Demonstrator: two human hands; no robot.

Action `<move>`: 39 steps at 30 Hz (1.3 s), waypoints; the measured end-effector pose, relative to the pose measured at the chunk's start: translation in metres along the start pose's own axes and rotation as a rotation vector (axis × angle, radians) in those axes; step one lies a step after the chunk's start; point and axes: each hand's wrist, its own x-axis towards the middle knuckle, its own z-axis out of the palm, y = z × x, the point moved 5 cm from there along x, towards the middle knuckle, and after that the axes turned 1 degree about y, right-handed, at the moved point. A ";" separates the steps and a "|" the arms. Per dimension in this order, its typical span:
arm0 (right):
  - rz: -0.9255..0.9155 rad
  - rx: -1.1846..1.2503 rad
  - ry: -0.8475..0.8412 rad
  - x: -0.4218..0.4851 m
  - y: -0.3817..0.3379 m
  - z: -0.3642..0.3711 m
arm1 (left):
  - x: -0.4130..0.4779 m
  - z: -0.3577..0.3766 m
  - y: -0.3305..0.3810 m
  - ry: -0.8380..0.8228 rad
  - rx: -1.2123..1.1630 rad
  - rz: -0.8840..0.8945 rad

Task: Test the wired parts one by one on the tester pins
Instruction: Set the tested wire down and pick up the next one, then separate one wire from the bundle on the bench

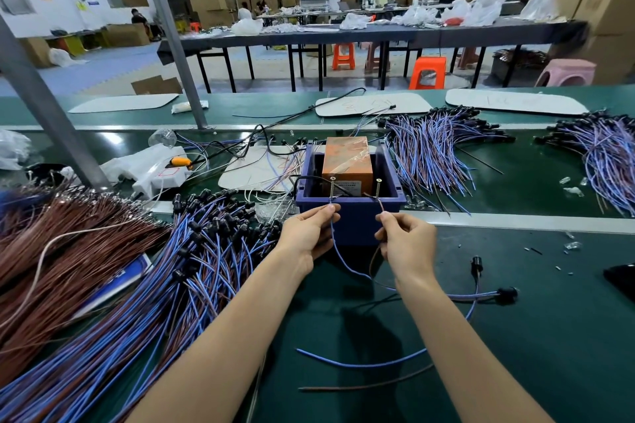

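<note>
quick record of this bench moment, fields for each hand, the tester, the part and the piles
left hand: pinches blue wire, tip up at left pin
right hand: pinches brown wire, tip up at right pin
contact: cannot tell
tester: orange box in blue bin, pins upright at its front rim
part on test: black part lying on green mat
piles: left pile beside left arm; far pile right of the bin

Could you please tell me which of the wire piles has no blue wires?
The far-left pile: its wires are all brown. The pile beside it, the mid-right pile and the far-right pile all mix blue with brown.
</note>
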 end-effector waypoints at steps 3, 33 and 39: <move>-0.019 0.010 0.023 0.000 -0.001 -0.001 | 0.001 0.001 0.001 -0.006 0.005 -0.009; -0.106 -0.088 -0.364 -0.021 -0.008 0.014 | -0.016 -0.004 0.001 -0.105 0.001 0.030; -0.105 -0.140 -0.601 -0.048 -0.001 0.031 | -0.043 -0.025 -0.005 -0.173 -0.002 0.118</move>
